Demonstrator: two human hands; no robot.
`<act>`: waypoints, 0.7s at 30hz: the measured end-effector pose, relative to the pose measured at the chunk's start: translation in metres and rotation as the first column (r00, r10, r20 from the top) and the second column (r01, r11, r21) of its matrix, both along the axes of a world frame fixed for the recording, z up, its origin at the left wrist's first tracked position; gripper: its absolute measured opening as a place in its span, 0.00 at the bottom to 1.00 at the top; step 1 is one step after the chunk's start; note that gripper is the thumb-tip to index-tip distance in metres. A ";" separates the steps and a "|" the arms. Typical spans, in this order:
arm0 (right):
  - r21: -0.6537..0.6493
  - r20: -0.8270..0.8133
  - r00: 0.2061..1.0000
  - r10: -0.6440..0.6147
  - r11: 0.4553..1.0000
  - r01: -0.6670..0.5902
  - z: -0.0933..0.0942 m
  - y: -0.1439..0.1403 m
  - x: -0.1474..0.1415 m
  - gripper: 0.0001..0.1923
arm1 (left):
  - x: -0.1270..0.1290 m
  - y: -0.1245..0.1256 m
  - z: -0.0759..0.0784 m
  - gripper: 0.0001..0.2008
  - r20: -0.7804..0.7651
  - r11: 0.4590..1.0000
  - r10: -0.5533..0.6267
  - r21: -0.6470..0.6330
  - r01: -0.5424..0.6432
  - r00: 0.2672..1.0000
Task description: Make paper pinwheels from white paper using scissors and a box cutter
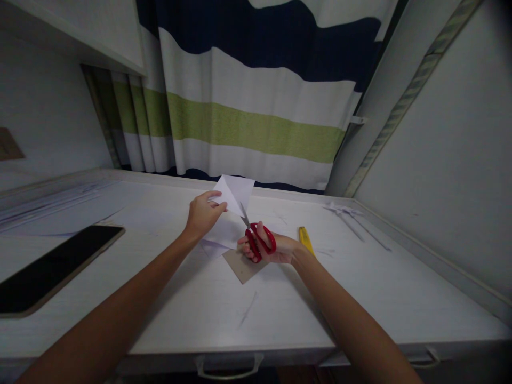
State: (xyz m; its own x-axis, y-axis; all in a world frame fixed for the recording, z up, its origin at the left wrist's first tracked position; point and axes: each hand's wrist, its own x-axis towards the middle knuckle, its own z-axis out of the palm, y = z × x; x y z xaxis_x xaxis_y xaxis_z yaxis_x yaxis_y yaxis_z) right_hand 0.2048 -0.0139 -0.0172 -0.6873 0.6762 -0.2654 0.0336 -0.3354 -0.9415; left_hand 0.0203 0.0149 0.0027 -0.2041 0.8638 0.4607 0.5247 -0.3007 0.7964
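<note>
A folded sheet of white paper (240, 188) is pinched between the thumb and fingers of my left hand (205, 213), raised above the desk. My right hand (266, 244) grips red-handled scissors (273, 242), thumb and fingers through the loops. Their blades stand parted at the paper's lower edge; whether they are cutting into it I cannot tell. Under the hands lie another white sheet (220, 234) and a piece of brown cardboard (242, 269), partly covered by my right hand. A yellow utility knife (305, 239) lies just beyond my right wrist, partly hidden by the forearm.
On the left of the white desk (192, 320) rest a dark tablet or phone (60, 264) and a stack of paper (60, 205). Paper flowers with thin stems (346, 210) lie at the back right. A striped curtain (256, 106) hangs behind; walls flank both sides.
</note>
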 end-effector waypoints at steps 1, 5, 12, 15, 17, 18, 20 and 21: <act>0.001 -0.007 1.000 0.000 1.000 0.000 0.000 0.000 0.000 0.32 | 0.000 0.000 0.000 0.20 0.004 1.000 -0.001 -0.001 0.001 1.000; -0.019 -0.079 0.996 0.035 0.999 -0.037 -0.002 0.001 0.001 0.30 | 0.000 0.001 -0.001 0.20 0.021 1.000 -0.009 -0.013 0.009 1.000; 0.011 -0.014 1.000 -0.001 1.000 0.001 0.002 -0.001 0.000 0.31 | 0.000 0.003 -0.002 0.20 0.029 1.000 -0.016 -0.014 0.016 0.999; 0.037 0.052 0.999 -0.002 0.999 0.000 0.003 -0.001 0.000 0.34 | -0.001 0.004 -0.003 0.20 0.030 1.000 -0.011 -0.001 0.011 0.999; 0.043 0.079 0.997 -0.007 0.999 0.004 0.003 0.000 0.000 0.35 | -0.001 0.004 -0.003 0.20 0.024 1.000 -0.001 0.004 0.001 1.000; 0.038 0.076 0.997 -0.003 0.999 0.000 0.003 0.000 0.000 0.35 | -0.001 0.004 -0.003 0.20 0.020 1.000 0.002 0.006 -0.002 1.000; 0.019 0.053 0.998 0.016 1.000 -0.017 0.003 0.000 0.000 0.35 | -0.001 0.004 -0.002 0.20 0.015 1.000 0.005 0.006 -0.006 1.000; 0.011 0.041 0.999 0.023 1.000 -0.023 0.003 0.000 0.000 0.34 | -0.001 0.004 -0.002 0.20 0.016 1.000 0.004 0.005 -0.004 1.000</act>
